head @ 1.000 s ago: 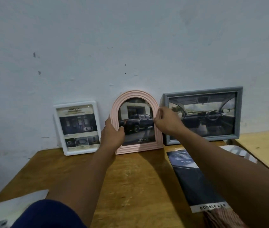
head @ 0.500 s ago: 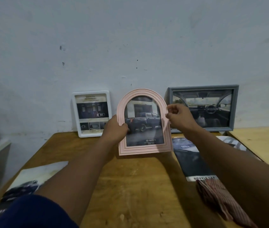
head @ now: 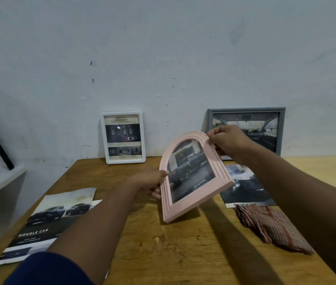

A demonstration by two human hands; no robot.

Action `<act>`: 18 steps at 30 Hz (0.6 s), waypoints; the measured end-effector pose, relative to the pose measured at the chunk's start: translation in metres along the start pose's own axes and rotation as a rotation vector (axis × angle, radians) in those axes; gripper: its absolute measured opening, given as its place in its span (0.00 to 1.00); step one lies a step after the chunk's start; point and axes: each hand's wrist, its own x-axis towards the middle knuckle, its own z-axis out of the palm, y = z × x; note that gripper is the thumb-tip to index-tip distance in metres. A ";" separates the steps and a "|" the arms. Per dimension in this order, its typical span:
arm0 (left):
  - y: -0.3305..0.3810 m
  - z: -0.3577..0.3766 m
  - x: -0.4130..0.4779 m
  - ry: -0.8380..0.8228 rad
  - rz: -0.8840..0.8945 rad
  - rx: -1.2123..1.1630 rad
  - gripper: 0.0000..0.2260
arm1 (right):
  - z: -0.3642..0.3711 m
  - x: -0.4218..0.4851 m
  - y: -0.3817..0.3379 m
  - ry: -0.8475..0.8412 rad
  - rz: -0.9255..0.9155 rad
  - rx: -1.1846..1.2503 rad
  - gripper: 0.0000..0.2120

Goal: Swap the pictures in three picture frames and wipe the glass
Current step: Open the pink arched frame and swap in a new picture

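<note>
At the table (head: 183, 254), we hold the pink arched frame (head: 203, 193) clear of the wood. It is tilted with its top leaning away and to the right, and a truck picture shows behind the glass. Our left hand (head: 148, 183) grips the frame's left edge, thumb on the front and fingers curled behind. Our right hand (head: 228, 140) pinches the upper right of the arch.

The white frame (head: 121, 113) and the grey frame (head: 245, 110) lean against the wall behind, well apart from each other. A striped cloth (head: 272, 229) lies folded at the right, touching a dark brochure (head: 243, 186), and another brochure (head: 45, 223) lies at the left.

We judge the pink frame to be light and stiff, easy to carry with two hands, though its pane would be fragile and its moulded rim could be smooth enough to slip. The rim is the best place to hold it, with fingers kept off the glass, which is not yet wiped. Turning it over to reach the back probably calls for a firm hold on both side edges, low over the table.
</note>
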 end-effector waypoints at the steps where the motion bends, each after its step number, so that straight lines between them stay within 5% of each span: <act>1: 0.000 0.005 -0.001 -0.026 0.001 -0.045 0.16 | 0.001 -0.001 -0.009 -0.005 -0.016 -0.023 0.03; 6: 0.008 0.020 -0.002 -0.079 -0.032 -0.081 0.22 | 0.020 -0.001 -0.037 -0.070 -0.049 -0.083 0.02; 12: 0.029 -0.008 -0.009 0.109 0.130 -0.107 0.34 | 0.064 -0.004 -0.038 -0.231 -0.096 -0.019 0.10; 15: 0.035 -0.040 -0.020 0.086 0.183 -0.202 0.35 | 0.086 -0.008 -0.033 -0.300 -0.144 -0.124 0.16; 18: 0.030 -0.060 -0.025 0.148 0.167 -0.133 0.25 | 0.102 -0.010 -0.017 -0.353 -0.117 -0.190 0.16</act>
